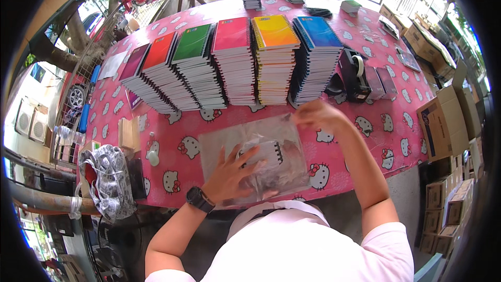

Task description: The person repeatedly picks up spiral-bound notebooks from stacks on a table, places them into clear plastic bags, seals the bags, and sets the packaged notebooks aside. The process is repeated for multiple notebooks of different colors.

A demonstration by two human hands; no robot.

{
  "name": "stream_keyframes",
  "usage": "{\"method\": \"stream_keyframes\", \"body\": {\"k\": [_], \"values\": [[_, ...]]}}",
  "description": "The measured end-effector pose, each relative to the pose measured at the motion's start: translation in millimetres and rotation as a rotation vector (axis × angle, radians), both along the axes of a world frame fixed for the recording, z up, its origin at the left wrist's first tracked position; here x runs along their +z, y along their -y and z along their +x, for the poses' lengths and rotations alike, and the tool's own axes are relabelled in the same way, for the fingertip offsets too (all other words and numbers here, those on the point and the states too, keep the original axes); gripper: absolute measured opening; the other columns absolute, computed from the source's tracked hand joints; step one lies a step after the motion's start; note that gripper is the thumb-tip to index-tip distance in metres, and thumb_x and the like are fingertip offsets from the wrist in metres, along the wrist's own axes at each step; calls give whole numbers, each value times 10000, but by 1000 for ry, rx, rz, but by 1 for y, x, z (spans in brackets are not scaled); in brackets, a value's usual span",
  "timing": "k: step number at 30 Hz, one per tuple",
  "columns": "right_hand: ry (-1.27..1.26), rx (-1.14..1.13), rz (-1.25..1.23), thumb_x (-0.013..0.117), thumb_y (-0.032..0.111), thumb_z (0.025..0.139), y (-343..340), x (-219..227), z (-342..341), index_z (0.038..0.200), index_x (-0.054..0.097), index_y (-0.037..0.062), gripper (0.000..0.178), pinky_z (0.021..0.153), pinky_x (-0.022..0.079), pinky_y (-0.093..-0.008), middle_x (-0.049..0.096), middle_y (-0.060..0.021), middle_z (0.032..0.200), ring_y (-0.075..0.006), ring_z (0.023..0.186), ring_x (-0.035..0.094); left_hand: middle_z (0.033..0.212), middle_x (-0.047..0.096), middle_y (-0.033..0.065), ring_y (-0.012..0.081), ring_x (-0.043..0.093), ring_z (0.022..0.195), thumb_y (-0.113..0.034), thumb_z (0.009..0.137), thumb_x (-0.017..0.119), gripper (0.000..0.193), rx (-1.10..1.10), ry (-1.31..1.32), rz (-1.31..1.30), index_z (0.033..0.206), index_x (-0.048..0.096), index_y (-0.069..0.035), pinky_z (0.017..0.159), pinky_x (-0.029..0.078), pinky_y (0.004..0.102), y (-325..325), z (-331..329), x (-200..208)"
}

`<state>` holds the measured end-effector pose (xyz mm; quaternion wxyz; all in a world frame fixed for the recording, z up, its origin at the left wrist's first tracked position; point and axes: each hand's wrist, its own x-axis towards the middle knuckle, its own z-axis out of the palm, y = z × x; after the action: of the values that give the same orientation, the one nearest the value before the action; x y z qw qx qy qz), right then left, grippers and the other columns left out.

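Flat on the table in front of me lies a clear plastic bag, stacked or creased and shiny. A small spiral-bound pad with a black coil shows at its middle, partly covered by my fingers; whether it lies under or inside the plastic is unclear. My left hand, with a dark watch on the wrist, rests on the plastic with fingers spread. At the bag's far right corner my right hand has its fingers bent together and seems to pinch the plastic; the fingertips are slightly blurred.
Tall stacks of spiral notebooks with coloured covers stand in a row beyond the bag. A tape dispenser is right of them. At left lie a patterned bag and a small bottle. An open cardboard box is at right.
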<state>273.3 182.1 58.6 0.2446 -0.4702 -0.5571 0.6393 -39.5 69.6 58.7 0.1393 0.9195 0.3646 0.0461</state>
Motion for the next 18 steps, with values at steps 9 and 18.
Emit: {"method": "stream_keyframes", "body": {"k": [9,18], "values": [[952,400,589,740,438,693,40,29,-119,770,681,11,438,637,479,-357,654,-151,716,-255,688,633,1501,180,103,410,244,1331,-419,597,765,689,-51,-52,-3,1206,556,-171,1010,189,667,-4,-4,1],[427,118,668,768,241,666,81,34,-47,863,694,59,278,666,470,-368,611,-108,718,-280,729,590,1497,212,103,430,223,1333,-347,649,760,659,203,307,243,1261,543,-239,1039,218,609,9,2,-26]]}}
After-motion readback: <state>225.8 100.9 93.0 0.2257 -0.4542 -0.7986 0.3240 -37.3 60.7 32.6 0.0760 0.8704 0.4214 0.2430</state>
